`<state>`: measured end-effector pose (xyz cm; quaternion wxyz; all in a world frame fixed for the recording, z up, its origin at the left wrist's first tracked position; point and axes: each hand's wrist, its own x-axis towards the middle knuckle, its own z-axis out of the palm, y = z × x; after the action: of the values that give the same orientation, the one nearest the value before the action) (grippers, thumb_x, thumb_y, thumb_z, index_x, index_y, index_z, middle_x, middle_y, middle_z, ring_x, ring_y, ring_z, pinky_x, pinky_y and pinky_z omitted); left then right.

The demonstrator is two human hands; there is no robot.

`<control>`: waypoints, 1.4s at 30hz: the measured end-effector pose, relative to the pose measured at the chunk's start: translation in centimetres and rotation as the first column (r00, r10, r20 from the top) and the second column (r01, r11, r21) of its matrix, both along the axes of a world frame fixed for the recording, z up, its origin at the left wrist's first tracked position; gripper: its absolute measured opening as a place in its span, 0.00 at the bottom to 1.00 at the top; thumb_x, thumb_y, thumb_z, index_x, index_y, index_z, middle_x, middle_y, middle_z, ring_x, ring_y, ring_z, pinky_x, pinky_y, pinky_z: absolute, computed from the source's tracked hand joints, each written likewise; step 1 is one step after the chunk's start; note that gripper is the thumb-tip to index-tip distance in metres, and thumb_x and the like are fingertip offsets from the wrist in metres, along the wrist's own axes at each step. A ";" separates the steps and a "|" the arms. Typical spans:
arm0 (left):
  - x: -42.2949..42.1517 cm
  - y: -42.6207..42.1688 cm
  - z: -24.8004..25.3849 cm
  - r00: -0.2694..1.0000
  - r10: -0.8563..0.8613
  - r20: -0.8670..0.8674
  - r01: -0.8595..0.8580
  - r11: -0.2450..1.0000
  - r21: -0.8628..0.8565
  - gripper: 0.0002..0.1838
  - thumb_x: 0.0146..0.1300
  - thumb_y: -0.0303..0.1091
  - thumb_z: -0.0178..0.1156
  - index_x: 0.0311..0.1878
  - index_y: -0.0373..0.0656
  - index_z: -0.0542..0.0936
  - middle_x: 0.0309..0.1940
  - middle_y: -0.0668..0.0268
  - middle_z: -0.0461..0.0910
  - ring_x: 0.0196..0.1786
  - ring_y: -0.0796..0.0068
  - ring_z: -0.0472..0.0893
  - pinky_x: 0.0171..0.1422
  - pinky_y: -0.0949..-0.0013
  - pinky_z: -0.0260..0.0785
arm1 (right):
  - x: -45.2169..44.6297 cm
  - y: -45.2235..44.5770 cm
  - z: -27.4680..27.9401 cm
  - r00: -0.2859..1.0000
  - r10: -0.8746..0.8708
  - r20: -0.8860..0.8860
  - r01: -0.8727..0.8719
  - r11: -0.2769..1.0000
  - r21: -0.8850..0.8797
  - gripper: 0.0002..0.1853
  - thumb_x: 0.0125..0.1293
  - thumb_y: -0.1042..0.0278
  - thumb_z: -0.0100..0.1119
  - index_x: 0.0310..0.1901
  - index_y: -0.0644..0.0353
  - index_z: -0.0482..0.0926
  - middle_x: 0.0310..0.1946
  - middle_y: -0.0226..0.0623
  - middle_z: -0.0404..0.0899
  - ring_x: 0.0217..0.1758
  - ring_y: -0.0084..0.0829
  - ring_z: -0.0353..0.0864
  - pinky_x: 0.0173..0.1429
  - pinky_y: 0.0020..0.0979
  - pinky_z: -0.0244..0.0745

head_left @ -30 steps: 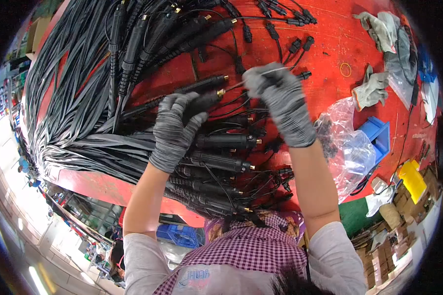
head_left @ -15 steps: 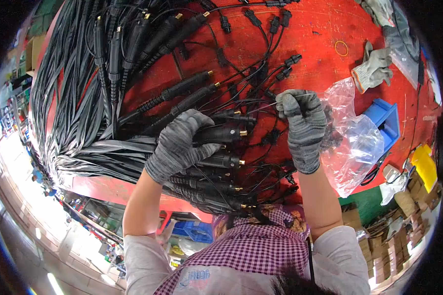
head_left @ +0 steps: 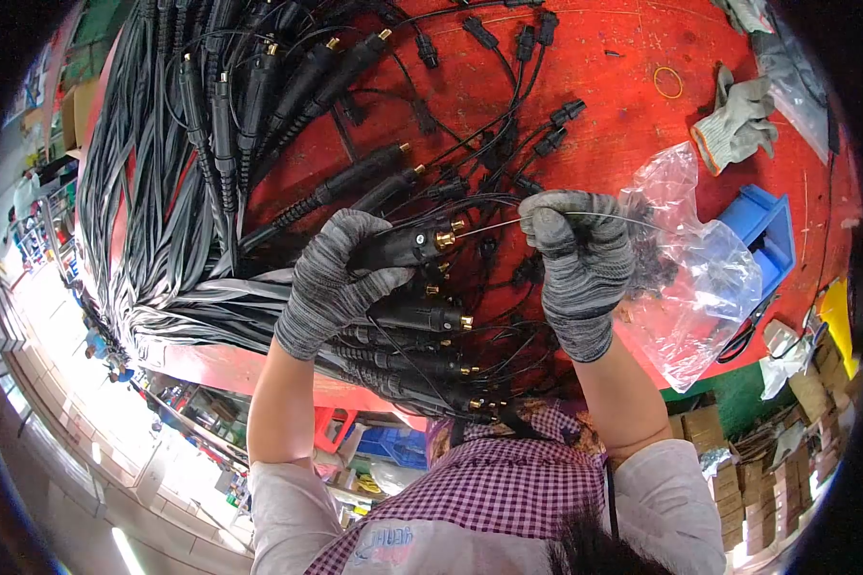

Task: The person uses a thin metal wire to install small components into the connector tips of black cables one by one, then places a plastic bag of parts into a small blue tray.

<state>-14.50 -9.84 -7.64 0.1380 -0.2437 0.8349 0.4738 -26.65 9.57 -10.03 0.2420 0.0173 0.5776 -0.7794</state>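
My left hand (head_left: 331, 283), in a grey knitted glove, is wrapped round a black cable connector (head_left: 403, 246) with brass tips pointing right. My right hand (head_left: 580, 264), gloved alike, pinches a thin wire (head_left: 489, 227) between thumb and forefinger. One end of the wire reaches the brass tips, and the other sticks out to the right past my fingers. More black connectors (head_left: 422, 314) lie below and above my left hand, their flat grey cables (head_left: 168, 278) bundled to the left.
On the red table (head_left: 623, 125) are thin leads with small black plugs (head_left: 551, 142), a rubber band (head_left: 668, 82), a loose glove (head_left: 735, 120), a clear plastic bag (head_left: 690, 278) and a blue bin (head_left: 762, 225). Cardboard (head_left: 758, 494) is stacked at the lower right.
My left hand has lifted a connector from the row and turned its brass tips toward my right hand. The wire in my right hand now meets those tips.
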 end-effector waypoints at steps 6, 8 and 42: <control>0.0 -0.1 0.1 1.000 -0.007 -0.024 0.006 1.000 -0.012 0.23 0.39 0.35 0.69 0.40 0.41 0.73 0.33 0.64 0.73 0.38 0.67 0.75 0.43 0.70 0.68 | 0.3 -0.8 0.4 1.000 0.026 0.018 -0.026 0.999 0.027 0.05 0.55 0.78 0.58 0.34 0.62 0.74 0.31 0.32 0.78 0.34 0.20 0.75 0.42 0.21 0.71; 0.4 0.0 -0.1 0.999 0.034 -0.015 -0.034 0.999 0.010 0.22 0.39 0.35 0.69 0.40 0.41 0.73 0.33 0.64 0.73 0.37 0.67 0.75 0.43 0.70 0.68 | 0.5 -0.9 0.4 0.999 0.047 0.000 -0.047 0.998 0.051 0.05 0.55 0.78 0.59 0.33 0.62 0.75 0.31 0.31 0.78 0.34 0.20 0.75 0.41 0.21 0.71; -2.4 2.4 -2.4 0.953 -0.297 0.061 0.289 0.829 -0.478 0.19 0.39 0.35 0.69 0.38 0.45 0.77 0.34 0.64 0.74 0.39 0.63 0.75 0.46 0.65 0.68 | 1.1 1.0 -3.7 0.978 0.190 0.090 -0.209 0.935 0.288 0.03 0.58 0.75 0.56 0.34 0.60 0.74 0.29 0.27 0.76 0.30 0.15 0.70 0.37 0.19 0.68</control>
<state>-16.90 -7.45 -9.99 0.1372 -0.1355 0.9548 0.2261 -25.57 10.56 -13.68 0.3320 0.0184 0.6789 -0.6546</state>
